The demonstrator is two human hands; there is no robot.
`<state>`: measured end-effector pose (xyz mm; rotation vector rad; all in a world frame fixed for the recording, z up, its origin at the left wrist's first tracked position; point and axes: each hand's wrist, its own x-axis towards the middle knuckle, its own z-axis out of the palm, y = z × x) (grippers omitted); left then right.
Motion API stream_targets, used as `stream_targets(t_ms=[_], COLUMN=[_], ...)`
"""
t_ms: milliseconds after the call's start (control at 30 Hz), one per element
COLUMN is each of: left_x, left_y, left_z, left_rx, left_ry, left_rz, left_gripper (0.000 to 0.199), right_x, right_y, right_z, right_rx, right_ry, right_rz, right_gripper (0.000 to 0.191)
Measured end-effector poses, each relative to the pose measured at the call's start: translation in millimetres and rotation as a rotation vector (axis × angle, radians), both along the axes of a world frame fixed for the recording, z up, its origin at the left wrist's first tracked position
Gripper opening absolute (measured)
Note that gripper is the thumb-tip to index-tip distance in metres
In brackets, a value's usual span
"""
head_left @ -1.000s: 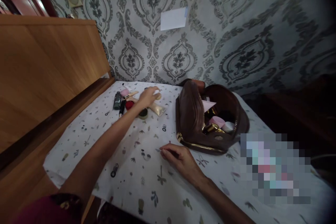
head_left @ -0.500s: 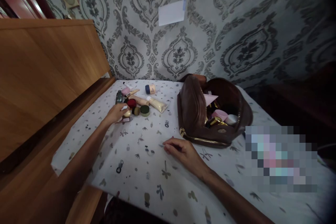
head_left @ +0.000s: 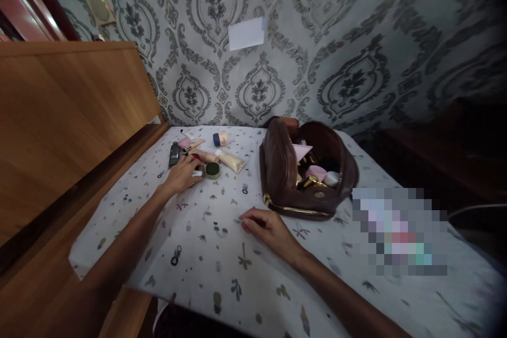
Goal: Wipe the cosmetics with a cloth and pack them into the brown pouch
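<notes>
My left hand (head_left: 182, 175) is over the near edge of a group of cosmetics, its fingers bent round small items that it partly hides; what it grips, if anything, cannot be made out. Just right of it stands a dark green round jar (head_left: 213, 170), with a cream tube (head_left: 231, 161) behind. A dark bottle (head_left: 174, 154) is left of the fingers, and a blue-capped jar (head_left: 220, 139) lies farther back. My right hand (head_left: 263, 226) rests on the cloth with curled fingers, in front of an open brown bag (head_left: 278, 166) holding a pink item (head_left: 316, 172) and others.
A patterned white cloth (head_left: 206, 253) covers the table. At the left rises a wooden panel (head_left: 75, 116). The patterned wall (head_left: 259, 79) stands behind, with a white paper (head_left: 246, 34) on it. A blurred-out patch (head_left: 400, 232) lies right of the bag.
My left hand has shifted slightly right over the cosmetics, and its fingers now cover more of them. My right hand keeps its pose. The whole view has shifted a little.
</notes>
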<state>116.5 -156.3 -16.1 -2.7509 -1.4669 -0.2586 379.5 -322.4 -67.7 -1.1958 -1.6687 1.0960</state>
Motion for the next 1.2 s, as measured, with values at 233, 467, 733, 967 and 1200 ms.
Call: stream_targets(t_ms=[233, 467, 733, 967, 1200], left_x=[8, 5, 27, 39, 62], left_y=[-6, -39, -91, -105, -106], left_z=[0.2, 18.3, 13.1, 0.9, -3.3], left_rx=[-0.021, -0.013, -0.375, -0.414, -0.331], left_ry=[0.011, -0.102, -0.35, -0.381, -0.236], left_rz=[-0.015, 0.066, -0.216, -0.158, -0.056], left_gripper=[0.027, 0.029, 0.027, 0.029, 0.04], right_x=[-2, -3, -37, -50, -48], right_y=[-1, -2, 20, 21, 14], right_z=[0.6, 1.4, 2.2, -6.8, -7.6], right_rx=[0.019, 0.049, 0.2, 0.1, 0.092], right_ry=[-0.007, -0.023, -0.098, -0.058, -0.051], right_rz=[-0.027, -0.046, -0.065, -0.083, -0.115], right_gripper=[0.031, 0.027, 0.058, 0.051, 0.024])
